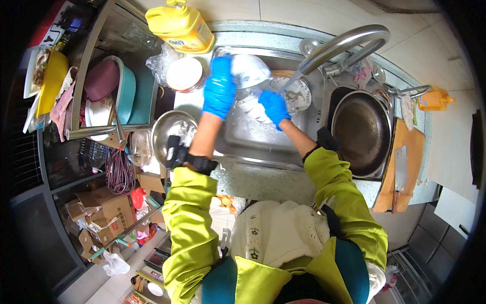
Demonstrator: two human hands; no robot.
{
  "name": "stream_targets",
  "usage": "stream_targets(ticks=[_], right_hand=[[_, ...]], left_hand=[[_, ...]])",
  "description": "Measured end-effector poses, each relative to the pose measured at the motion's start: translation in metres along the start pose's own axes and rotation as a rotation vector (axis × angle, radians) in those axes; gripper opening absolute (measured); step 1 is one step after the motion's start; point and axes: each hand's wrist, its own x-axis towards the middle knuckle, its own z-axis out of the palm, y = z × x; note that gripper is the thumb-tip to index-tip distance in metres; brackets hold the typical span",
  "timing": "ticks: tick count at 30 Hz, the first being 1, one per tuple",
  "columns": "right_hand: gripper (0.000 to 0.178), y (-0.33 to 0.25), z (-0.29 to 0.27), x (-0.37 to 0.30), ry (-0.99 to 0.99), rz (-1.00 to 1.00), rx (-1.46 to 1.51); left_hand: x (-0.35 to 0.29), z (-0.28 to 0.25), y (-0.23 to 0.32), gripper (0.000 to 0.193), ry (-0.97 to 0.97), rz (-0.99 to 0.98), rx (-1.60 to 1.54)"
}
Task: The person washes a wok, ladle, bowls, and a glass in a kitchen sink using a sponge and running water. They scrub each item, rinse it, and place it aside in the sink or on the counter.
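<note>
Both my hands wear blue rubber gloves over a metal sink (240,133). My left hand (220,88) is closed on the edge of a white bowl (251,71), which tilts above the sink's far left part. Right of it, my right hand (274,107) hangs beside a stream of water from the curved tap (349,40); its fingers are bunched and blurred, so their grip is unclear. Beneath the hands lie white dishes (253,110), partly hidden. A patterned plate (297,95) rests at the sink's far side, near some chopsticks (283,74).
A yellow detergent jug (182,30) and a white round-lidded tub (185,74) stand left of the sink, with a steel bowl (173,133) nearer. Rightward sit a large frying pan (362,134) and a cleaver (400,172) on a wooden board (414,157).
</note>
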Motion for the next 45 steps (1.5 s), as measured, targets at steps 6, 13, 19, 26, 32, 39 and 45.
stream_targets(ticks=[6, 13, 19, 26, 32, 39, 45], right_hand=[[0.021, -0.011, 0.073, 0.03, -0.015, -0.233, -0.805], [0.01, 0.013, 0.08, 0.007, -0.207, -0.208, -0.563], [0.013, 0.014, 0.049, -0.008, -0.055, -0.184, -0.358], [0.044, -0.026, -0.024, -0.02, 0.151, 0.618, 1.584], [0.045, -0.042, -0.076, -0.018, 0.264, 0.33, 1.117], [0.019, -0.032, -0.092, -0.049, 0.412, -0.348, -0.094], [0.044, -0.012, -0.056, -0.057, 0.215, 0.444, 0.768]], left_hand=[[0.022, -0.082, -0.091, 0.023, 0.086, -0.409, 0.156], [-0.008, -0.075, -0.12, 0.026, 0.075, -0.88, -0.37], [-0.008, -0.075, -0.104, 0.032, 0.202, -0.786, -0.28], [-0.024, -0.031, 0.01, 0.021, 0.404, -0.409, -0.165], [-0.061, 0.054, 0.075, 0.045, -0.265, -1.013, -1.394], [-0.089, 0.092, 0.073, 0.042, -0.431, -0.943, -1.748], [-0.08, 0.087, 0.074, 0.038, -0.233, -1.051, -1.223]])
